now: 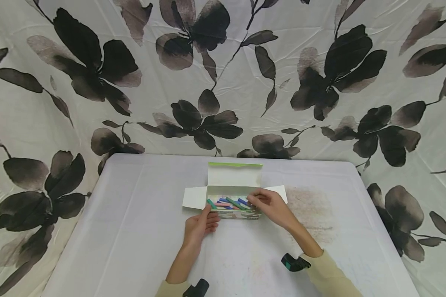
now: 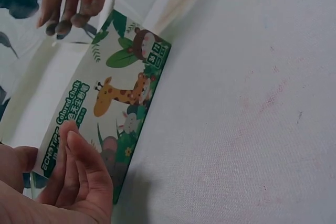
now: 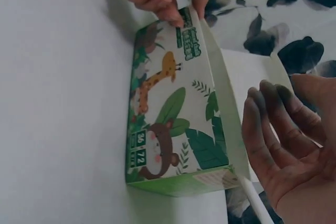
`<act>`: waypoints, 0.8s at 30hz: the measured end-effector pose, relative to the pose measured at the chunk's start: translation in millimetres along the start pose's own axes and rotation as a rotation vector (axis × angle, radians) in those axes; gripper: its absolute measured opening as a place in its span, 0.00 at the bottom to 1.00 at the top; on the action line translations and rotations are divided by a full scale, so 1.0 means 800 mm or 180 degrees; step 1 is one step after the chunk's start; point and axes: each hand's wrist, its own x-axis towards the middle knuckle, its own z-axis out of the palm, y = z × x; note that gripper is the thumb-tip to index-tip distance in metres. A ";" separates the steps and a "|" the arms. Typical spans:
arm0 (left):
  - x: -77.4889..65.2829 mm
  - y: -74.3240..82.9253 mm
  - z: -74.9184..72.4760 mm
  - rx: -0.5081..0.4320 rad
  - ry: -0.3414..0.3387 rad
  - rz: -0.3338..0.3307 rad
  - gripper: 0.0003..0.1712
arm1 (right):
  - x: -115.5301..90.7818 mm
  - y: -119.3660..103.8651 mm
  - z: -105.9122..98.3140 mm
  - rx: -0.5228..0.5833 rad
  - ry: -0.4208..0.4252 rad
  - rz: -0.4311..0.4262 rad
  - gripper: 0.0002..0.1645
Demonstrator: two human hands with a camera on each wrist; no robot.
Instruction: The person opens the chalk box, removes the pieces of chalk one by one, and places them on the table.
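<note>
An open cardboard chalk box (image 1: 236, 215) stands on the white table, its front printed with a giraffe and other animals. Several chalk sticks (image 1: 233, 202) in green, blue and pink lie inside, seen only from the head view. My left hand (image 1: 200, 227) grips the box's front left corner, thumb at the rim and fingers against the printed front (image 2: 123, 85). Over the box's right end hovers my right hand (image 1: 273, 206), its fingers loosely bent. In the right wrist view no chalk shows in that hand (image 3: 294, 145), and its fingertips are smudged dark.
The box's white lid (image 1: 235, 175) stands raised at the back, with a side flap (image 1: 194, 197) folded out at the left and another at the right. Brownish chalk smears (image 1: 314, 214) mark the tablecloth on the right. A flower-printed curtain (image 1: 260, 82) hangs behind the table.
</note>
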 end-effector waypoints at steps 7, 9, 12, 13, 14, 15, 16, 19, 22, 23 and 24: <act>0.001 0.000 -0.002 -0.0002 -0.0040 -0.0039 0.31 | 0.021 0.002 0.004 -0.0299 0.0036 -0.0158 0.13; 0.002 0.000 -0.002 -0.0001 -0.0048 -0.0052 0.31 | 0.025 0.002 0.005 -0.0421 0.0031 -0.0171 0.14; 0.003 0.000 -0.002 0.0001 -0.0049 -0.0069 0.31 | 0.031 0.003 0.009 -0.0544 -0.0041 -0.0194 0.15; 0.004 0.000 -0.002 0.0002 -0.0047 -0.0072 0.31 | 0.034 0.003 0.011 -0.0585 -0.0074 -0.0199 0.15; 0.004 -0.001 -0.002 0.0006 -0.0050 -0.0067 0.30 | 0.036 0.004 0.013 -0.0620 -0.0115 -0.0210 0.15; 0.005 -0.001 -0.002 0.0015 -0.0052 -0.0062 0.30 | 0.038 0.005 0.015 -0.0652 -0.0170 -0.0220 0.15; 0.005 -0.002 -0.002 0.0028 -0.0057 -0.0055 0.30 | 0.041 0.007 0.017 -0.0709 -0.0228 -0.0243 0.15; 0.006 -0.002 -0.003 0.0057 -0.0078 -0.0044 0.30 | 0.047 0.010 0.023 -0.0888 -0.0431 -0.0318 0.13; 0.007 -0.003 -0.003 0.0076 -0.0082 -0.0044 0.30 | 0.055 0.012 0.031 -0.1145 -0.0600 -0.0386 0.11; 0.007 -0.003 -0.003 0.0073 -0.0079 -0.0043 0.30 | 0.057 0.012 0.033 -0.1227 -0.0635 -0.0387 0.11; 0.007 -0.003 -0.003 0.0069 -0.0076 -0.0044 0.30 | 0.059 0.011 0.036 -0.1306 -0.0654 -0.0370 0.11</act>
